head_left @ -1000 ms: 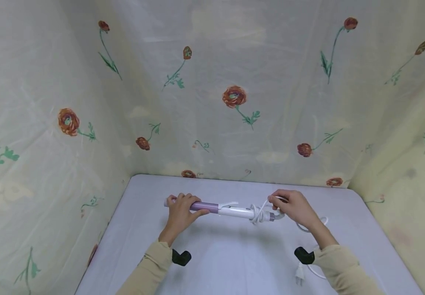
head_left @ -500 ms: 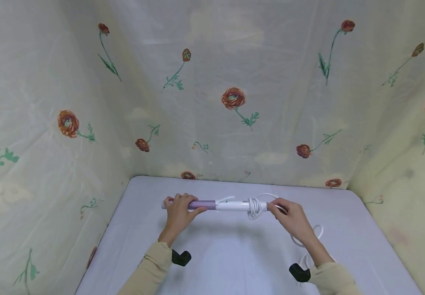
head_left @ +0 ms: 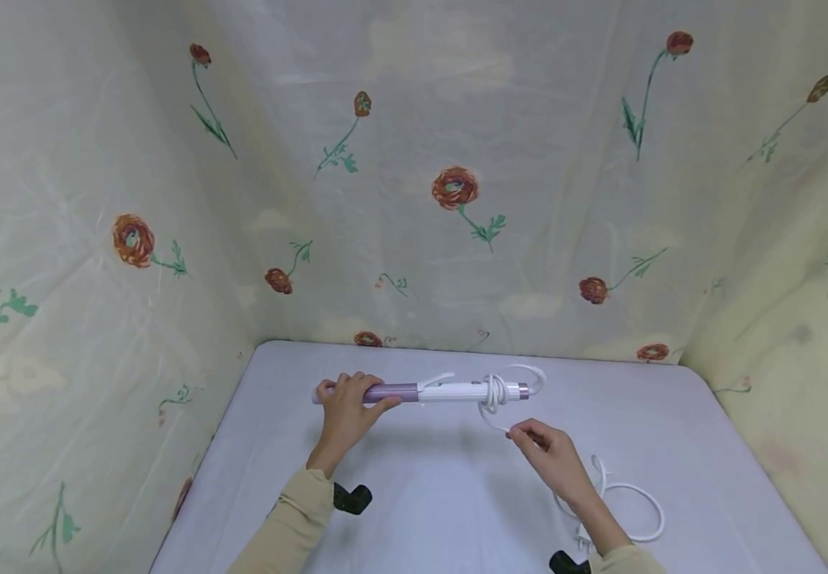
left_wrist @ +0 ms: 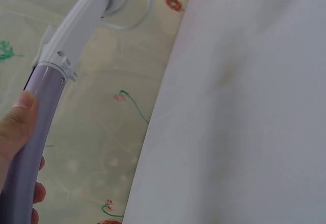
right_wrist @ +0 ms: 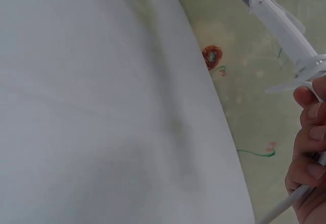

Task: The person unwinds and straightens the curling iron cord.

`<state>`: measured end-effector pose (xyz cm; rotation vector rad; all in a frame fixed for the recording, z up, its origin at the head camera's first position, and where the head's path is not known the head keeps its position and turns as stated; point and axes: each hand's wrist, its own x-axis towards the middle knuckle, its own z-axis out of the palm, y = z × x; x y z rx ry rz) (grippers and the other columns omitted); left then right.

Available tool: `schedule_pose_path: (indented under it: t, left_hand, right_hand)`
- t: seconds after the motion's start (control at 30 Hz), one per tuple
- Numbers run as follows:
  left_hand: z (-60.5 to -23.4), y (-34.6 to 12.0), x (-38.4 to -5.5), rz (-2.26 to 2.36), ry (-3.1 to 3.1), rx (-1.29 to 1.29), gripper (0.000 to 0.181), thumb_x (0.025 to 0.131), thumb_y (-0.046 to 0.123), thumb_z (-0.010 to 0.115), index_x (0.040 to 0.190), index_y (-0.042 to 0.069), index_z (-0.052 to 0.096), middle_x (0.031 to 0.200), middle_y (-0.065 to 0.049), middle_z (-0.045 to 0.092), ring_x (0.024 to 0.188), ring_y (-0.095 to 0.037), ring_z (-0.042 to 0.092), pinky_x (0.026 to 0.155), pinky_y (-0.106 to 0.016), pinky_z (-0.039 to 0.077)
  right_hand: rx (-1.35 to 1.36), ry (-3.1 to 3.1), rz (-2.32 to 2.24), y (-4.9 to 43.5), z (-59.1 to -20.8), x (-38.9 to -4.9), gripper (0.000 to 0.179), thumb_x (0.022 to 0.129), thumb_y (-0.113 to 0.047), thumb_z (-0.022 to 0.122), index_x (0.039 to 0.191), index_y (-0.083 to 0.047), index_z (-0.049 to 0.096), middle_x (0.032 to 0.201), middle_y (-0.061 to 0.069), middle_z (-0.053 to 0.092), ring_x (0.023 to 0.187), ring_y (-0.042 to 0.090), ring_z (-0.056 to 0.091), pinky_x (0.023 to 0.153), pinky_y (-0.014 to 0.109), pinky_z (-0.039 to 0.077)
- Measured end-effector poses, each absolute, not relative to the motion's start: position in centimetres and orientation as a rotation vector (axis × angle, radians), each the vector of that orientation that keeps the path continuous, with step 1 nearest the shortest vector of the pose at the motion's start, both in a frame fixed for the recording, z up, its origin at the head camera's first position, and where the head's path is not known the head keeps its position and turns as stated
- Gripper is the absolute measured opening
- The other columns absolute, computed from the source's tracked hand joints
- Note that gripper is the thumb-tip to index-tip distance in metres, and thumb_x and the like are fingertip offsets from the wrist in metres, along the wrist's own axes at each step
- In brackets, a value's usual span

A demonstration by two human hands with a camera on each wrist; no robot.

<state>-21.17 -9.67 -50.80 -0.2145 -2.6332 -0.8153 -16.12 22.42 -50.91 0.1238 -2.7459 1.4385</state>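
A curling iron with a purple barrel and white handle (head_left: 457, 392) is held level above the table. My left hand (head_left: 348, 410) grips the purple barrel (left_wrist: 43, 99), thumb on the near side in the left wrist view. White cord (head_left: 496, 392) is wound in several turns around the handle near its right end. Below and right of these turns, my right hand (head_left: 550, 458) pinches the cord. In the right wrist view the fingers (right_wrist: 308, 137) are curled, and cord (right_wrist: 285, 203) passes through them.
The loose cord (head_left: 654, 502) lies in loops on the white table (head_left: 414, 510) at the right, its plug (head_left: 583, 536) partly behind the right forearm. Flower-patterned cloth (head_left: 414, 199) surrounds the table at the back and sides.
My right hand has moved from beside the iron's right end to below it, drawing the cord down around the handle. The left hand keeps its grip; the iron has risen slightly in view.
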Motion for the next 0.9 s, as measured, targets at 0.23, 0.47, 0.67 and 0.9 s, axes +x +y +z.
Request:
schedule_pose_path:
  t: [0.23,0.47,0.67,0.9]
  left_hand:
    - [-50.7,-10.0,-21.3,-0.802,-2.627,-0.257,0.047,0.075,0.056,0.070,0.103,0.018,0.068,0.094,-0.001,0.069,0.088,-0.020,0.051,0.095,-0.055,0.018]
    - [-50.7,-10.2,-21.1,-0.766,-2.615,-0.335,0.046,0.073,0.057,0.070,0.100,0.019,0.069,0.091,0.002,0.067,0.084,-0.017,0.050,0.092,-0.054,0.018]
    - [-50.8,-10.4,-21.1,-0.781,-2.633,-0.391,0.045,0.074,0.057,0.070,0.100,0.020,0.069,0.090,0.003,0.067,0.084,-0.015,0.049,0.093,-0.054,0.018]
    - [-51.0,-10.7,-20.9,-0.778,-2.686,-0.473,0.043,0.074,0.055,0.071,0.101,0.021,0.069,0.093,0.004,0.068,0.087,-0.015,0.049,0.094,-0.053,0.017]
  right_hand:
    - [0.059,-2.757,1.553,22.3,-52.3,-16.6,0.025,0.095,-0.028,0.057,0.101,-0.006,0.067,0.071,-0.001,0.060,0.059,0.006,0.046,0.055,0.022,0.040]
    - [0.045,-2.814,1.620,23.0,-53.5,-18.6,0.031,0.096,-0.030,0.054,0.106,-0.003,0.065,0.065,0.000,0.049,0.055,0.007,0.042,0.050,0.024,0.038]
    - [0.006,-2.839,1.689,24.0,-53.5,-20.6,0.020,0.096,-0.019,0.051,0.095,-0.001,0.061,0.060,-0.002,0.044,0.051,0.009,0.038,0.047,0.023,0.034]
    - [0.231,-2.793,1.704,25.7,-52.0,-22.2,0.030,0.096,-0.021,0.055,0.112,0.004,0.060,0.076,0.000,0.061,0.059,0.006,0.048,0.052,0.022,0.041]
